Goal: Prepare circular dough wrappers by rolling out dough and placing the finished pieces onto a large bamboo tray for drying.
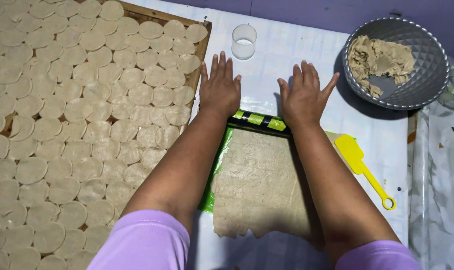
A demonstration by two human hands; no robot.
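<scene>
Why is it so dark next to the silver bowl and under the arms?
In the head view, light from the right casts a hard shadow left of the silver bowl; softer shadows edge the left hand, right hand and dough sheet. Everything looks sharp.

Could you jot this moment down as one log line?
left hand, right hand: flat on rolling pin | dough sheet rolled thin | cut rounds on left

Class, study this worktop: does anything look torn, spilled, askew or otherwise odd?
Little stands out. The rolled dough sheet has a ragged, uneven near edge. Scraps lie heaped in the grey bowl. Both hands, left hand and right hand, press flat on the striped roller. Nothing is spilled.
</scene>
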